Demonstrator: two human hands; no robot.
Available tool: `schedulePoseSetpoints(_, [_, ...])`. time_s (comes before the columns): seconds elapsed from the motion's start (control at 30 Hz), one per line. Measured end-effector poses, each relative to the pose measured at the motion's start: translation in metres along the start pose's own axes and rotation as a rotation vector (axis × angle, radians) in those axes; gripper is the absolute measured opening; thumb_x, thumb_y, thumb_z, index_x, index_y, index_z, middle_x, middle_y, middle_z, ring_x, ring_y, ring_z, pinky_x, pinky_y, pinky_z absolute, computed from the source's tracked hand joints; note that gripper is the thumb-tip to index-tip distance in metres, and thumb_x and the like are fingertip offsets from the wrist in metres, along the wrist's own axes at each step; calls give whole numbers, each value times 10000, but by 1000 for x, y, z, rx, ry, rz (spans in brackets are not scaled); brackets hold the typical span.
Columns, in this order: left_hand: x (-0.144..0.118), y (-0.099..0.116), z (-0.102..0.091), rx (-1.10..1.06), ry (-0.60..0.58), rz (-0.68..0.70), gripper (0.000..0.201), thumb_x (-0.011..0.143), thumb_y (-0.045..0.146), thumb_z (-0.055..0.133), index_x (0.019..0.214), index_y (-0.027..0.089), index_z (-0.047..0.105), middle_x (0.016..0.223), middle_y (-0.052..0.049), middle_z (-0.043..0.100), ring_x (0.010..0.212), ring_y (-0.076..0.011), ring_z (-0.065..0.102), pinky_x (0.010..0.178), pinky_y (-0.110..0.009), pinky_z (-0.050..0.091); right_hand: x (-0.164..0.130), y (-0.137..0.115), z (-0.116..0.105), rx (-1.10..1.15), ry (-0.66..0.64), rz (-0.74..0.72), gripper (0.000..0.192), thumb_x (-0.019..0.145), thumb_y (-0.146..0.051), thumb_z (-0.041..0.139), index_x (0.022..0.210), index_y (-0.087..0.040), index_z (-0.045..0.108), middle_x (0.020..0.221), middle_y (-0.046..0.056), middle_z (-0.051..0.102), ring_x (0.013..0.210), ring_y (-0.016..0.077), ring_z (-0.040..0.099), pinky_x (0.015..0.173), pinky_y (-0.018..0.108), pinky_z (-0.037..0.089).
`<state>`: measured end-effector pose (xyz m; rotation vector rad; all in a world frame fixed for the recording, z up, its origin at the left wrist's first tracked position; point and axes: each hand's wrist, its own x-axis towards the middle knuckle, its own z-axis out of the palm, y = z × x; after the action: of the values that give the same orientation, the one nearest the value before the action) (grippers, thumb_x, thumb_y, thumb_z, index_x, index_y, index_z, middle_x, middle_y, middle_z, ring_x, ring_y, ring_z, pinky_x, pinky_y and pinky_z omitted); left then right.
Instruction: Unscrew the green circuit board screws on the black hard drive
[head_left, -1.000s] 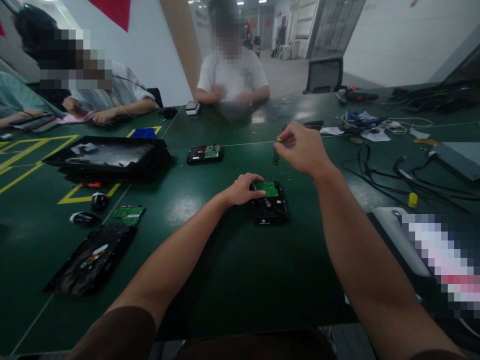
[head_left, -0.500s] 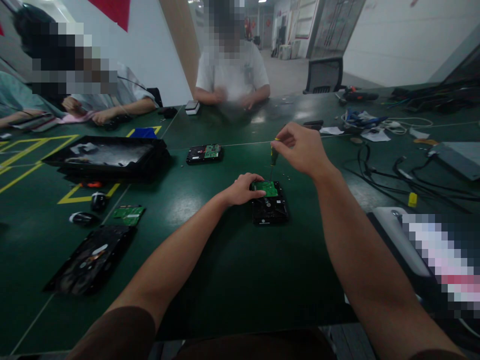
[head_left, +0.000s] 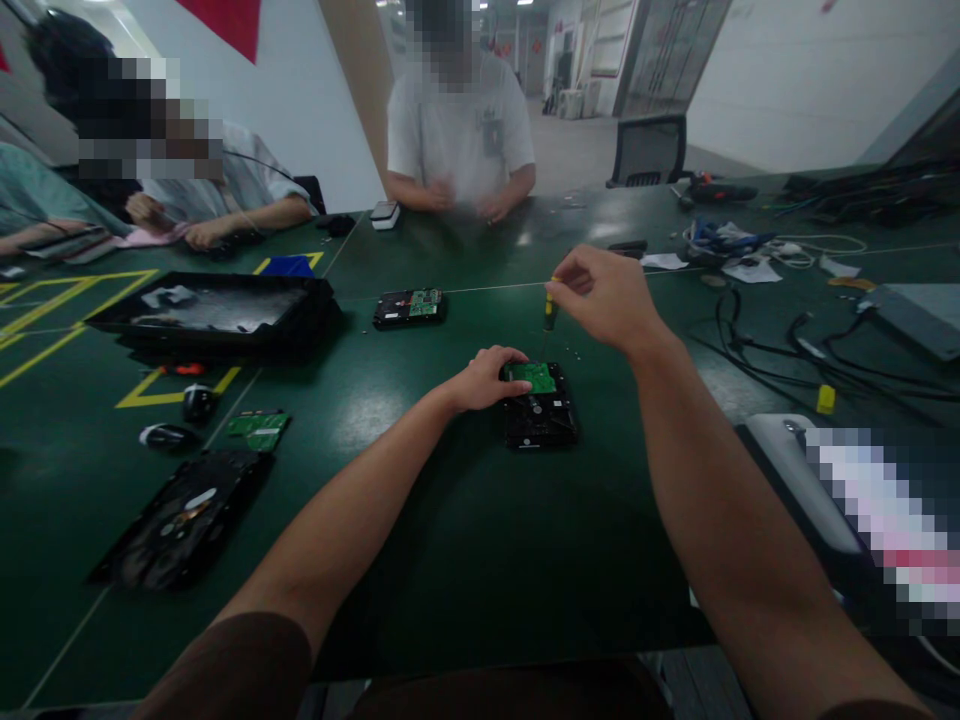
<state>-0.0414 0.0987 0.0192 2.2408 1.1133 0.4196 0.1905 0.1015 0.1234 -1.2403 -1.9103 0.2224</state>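
Note:
A black hard drive [head_left: 541, 415] lies on the green table [head_left: 450, 520] in front of me, its green circuit board [head_left: 534, 376] facing up. My left hand [head_left: 486, 377] rests on the drive's far left corner and holds it down. My right hand [head_left: 604, 296] pinches the top of a small screwdriver [head_left: 549, 315] with a yellow and black handle. The screwdriver stands nearly upright, its tip down at the far edge of the circuit board. Tiny loose screws [head_left: 574, 352] lie on the table just right of the tip.
A second hard drive [head_left: 409, 307] lies farther back. At left are a black tray [head_left: 217, 315], a loose green board [head_left: 259, 429], two computer mice [head_left: 180, 420] and an opened drive [head_left: 184, 515]. Cables [head_left: 795, 350] sprawl at right. Other people sit across the table.
My right hand has turned slightly on the screwdriver, whose handle now shows clear of my fingers. My left hand and the drive have stayed put. The person opposite has straightened up.

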Motion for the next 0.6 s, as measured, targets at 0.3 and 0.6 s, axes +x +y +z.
schedulePoseSetpoints(0.3, [3,-3,2,21,-1,2,589,871,553,678,1372,255,595,1346,-113,624,1261,-329,548,1114,-528,427,-2,-1,1,-7,1,1,140,850,-315,730,958,-242,677,915,58,730,875,250,682,820,433,554])
schedulePoseSetpoints(0.6, [2,-1,3,25,3,4,568,875,555,674,1349,248,614,1325,-114,634,1263,-325,553,1120,-513,434,-3,-3,-2,-44,1,-20,123,837,-240,708,929,-240,627,968,68,726,871,246,674,836,438,548])
